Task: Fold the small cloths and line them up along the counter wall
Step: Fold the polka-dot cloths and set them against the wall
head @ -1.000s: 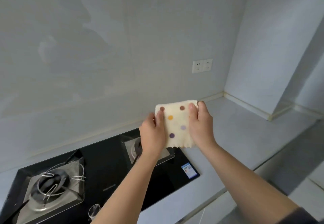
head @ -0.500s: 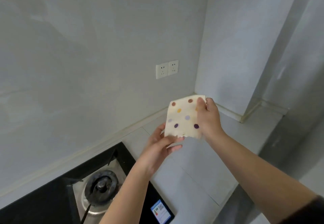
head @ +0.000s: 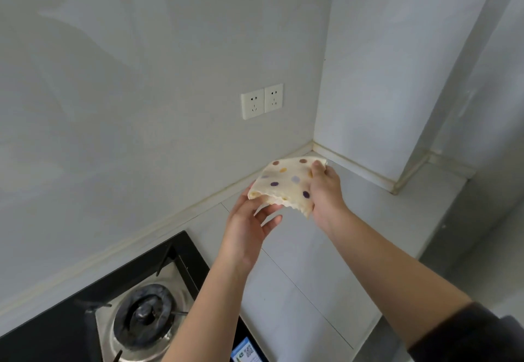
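Observation:
A small cream cloth (head: pixel 286 181) with coloured dots, folded, hangs in the air above the grey counter (head: pixel 326 262), close to the corner of the walls. My right hand (head: pixel 326 191) pinches its right edge, thumb on top. My left hand (head: pixel 252 219) is under the cloth's lower left corner, palm up with its fingers spread and straight, touching the cloth from below.
A black gas hob (head: pixel 136 313) with a round burner sits at the lower left. A double wall socket (head: pixel 262 101) is on the back wall above the counter. A wall column (head: pixel 425 78) juts out at the right, with a raised sill along the counter's back edge.
My view has swung right toward the corner. My left hand let go of the cloth's edge and now lies flat under it. The cloth has tilted flatter and moved toward the wall.

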Motion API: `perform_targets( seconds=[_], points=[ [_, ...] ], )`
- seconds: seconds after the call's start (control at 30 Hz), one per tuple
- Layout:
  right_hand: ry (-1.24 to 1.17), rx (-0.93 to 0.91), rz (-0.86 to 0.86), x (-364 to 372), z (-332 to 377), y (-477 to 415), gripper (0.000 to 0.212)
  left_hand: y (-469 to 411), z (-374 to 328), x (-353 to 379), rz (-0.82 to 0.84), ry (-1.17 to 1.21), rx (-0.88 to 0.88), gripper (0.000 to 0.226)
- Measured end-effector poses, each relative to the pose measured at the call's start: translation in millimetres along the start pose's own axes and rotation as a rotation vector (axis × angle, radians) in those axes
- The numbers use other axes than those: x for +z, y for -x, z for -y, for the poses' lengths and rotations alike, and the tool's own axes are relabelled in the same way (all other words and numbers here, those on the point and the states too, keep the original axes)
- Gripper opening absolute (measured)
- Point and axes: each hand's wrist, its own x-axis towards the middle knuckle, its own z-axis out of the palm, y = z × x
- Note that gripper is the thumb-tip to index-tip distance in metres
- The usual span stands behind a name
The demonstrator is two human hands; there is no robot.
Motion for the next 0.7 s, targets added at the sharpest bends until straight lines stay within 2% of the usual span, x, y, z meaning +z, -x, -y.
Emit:
perform_targets(
  seconds=[0.27, 0.37, 0.57, 0.7],
  points=[
    [-0.026, 0.077, 0.080, 10, 6, -66, 0.025, -53, 4, 21, -0.172, 0.033, 0.022, 0.025],
    [-0.010, 0.077, 0.111, 11, 11, -97, 0.026, -81, 12, 33, -0.287, 0.020, 0.028, 0.023],
    [0.085, -0.051, 0.172, 4, 14, -143, 0.024, -145, 35, 65, -0.523, -0.016, 0.025, 0.021],
    [0.173, -0.214, 0.208, 0, 12, -165, 0.027, -184, 54, 85, -0.742, -0.027, 0.019, 0.022]
  ],
)
